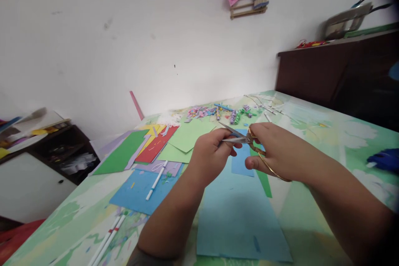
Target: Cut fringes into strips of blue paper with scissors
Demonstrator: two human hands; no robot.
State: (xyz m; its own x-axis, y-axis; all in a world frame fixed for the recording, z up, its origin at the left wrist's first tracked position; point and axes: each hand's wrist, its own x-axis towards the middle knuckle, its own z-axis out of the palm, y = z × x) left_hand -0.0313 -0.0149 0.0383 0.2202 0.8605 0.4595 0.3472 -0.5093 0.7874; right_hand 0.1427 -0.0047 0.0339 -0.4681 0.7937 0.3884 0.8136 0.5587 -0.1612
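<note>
My right hand (pixel 277 149) grips gold-handled scissors (pixel 246 138), fingers through the loops, blades pointing left. My left hand (pixel 210 153) is curled shut right at the blade tips, pinching something small that I cannot make out. Both hands hover above a large light-blue paper sheet (pixel 240 220) lying on the table. A smaller blue piece (pixel 241 164) and a green strip (pixel 264 183) lie just under the hands.
Green, red, yellow and purple paper sheets (pixel 149 149) cover the table's left side, with a white pen (pixel 156 180) on a blue sheet. Small rolled paper bits (pixel 224 113) lie at the far edge. A dark cabinet (pixel 336 70) stands right, a low shelf (pixel 46 153) left.
</note>
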